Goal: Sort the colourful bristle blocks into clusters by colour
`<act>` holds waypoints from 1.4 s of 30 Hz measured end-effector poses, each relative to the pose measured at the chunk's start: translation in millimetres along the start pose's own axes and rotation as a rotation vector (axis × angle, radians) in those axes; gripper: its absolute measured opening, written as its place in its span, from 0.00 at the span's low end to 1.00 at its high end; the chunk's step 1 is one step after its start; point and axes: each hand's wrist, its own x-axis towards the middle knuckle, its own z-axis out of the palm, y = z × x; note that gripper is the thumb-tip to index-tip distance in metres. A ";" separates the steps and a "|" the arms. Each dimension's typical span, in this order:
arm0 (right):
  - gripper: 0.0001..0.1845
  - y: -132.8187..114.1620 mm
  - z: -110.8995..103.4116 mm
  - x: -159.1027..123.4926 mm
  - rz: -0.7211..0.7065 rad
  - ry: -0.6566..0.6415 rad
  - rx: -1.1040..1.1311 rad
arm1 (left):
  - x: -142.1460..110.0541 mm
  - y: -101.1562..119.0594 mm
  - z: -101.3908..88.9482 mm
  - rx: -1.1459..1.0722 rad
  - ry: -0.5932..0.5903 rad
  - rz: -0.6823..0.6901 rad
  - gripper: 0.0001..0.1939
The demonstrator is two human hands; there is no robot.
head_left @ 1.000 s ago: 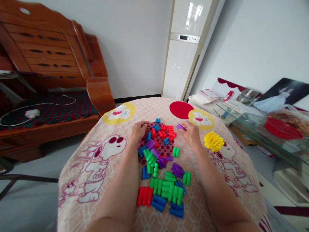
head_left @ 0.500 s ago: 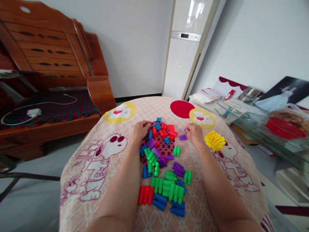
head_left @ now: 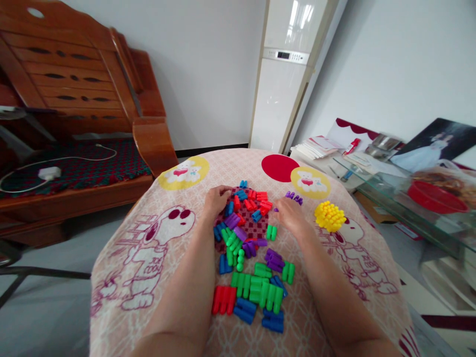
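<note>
Several plastic building blocks made of joined tubes lie in a loose pile, in green, blue, red and purple. My left hand rests at the pile's left edge beside the blue blocks, fingers loosely stretched to the right, with nothing visible in them. To the right of the pile, my right hand is closed over a purple block; only a small end of it shows at the fingertips. Just beyond that hand sits a purple row of joined pieces. A yellow cluster of blocks stands farther right.
The round table wears a patterned cloth. Larger green blocks lie close to me. A glass shelf with a red bowl is at the right; a wooden bench stands at the left.
My right hand has moved left and slightly nearer, onto the purple block. The purple row now shows behind it. My left hand has stayed nearly in place.
</note>
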 end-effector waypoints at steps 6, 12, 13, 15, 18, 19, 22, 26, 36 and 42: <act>0.10 19.7 -7.6 5.8 0.118 0.110 0.079 | 0.9 -2.5 1.6 0.003 0.015 0.023 0.15; 0.09 34.2 -1.8 11.3 0.191 0.385 0.245 | 1.2 -2.6 2.5 0.010 0.005 0.010 0.15; 0.09 33.9 2.0 11.8 0.182 0.399 0.244 | 1.2 -2.3 2.5 0.014 0.006 0.010 0.15; 0.09 32.9 9.8 12.5 0.163 0.401 0.211 | 0.9 -1.4 2.1 0.021 0.011 0.015 0.15; 0.10 31.5 15.5 12.0 0.154 0.368 0.138 | 0.0 0.7 1.1 0.029 0.009 0.010 0.15; 0.10 30.2 14.6 11.3 0.155 0.360 0.124 | -0.4 1.4 0.6 0.032 0.006 0.003 0.15; 0.08 17.8 3.6 8.0 0.158 0.387 0.169 | -0.7 2.1 0.0 0.043 0.002 -0.002 0.15; 0.10 -23.1 -14.1 -0.1 -0.029 0.341 0.449 | 0.8 -1.2 1.2 0.044 0.005 0.030 0.15; 0.05 -72.3 -14.1 -14.4 -0.426 -0.074 0.773 | 1.3 -3.0 3.0 0.012 0.008 0.033 0.15; 0.10 -37.0 -25.7 -9.6 -0.303 -0.012 0.710 | 0.2 -0.8 2.2 0.003 0.009 0.024 0.15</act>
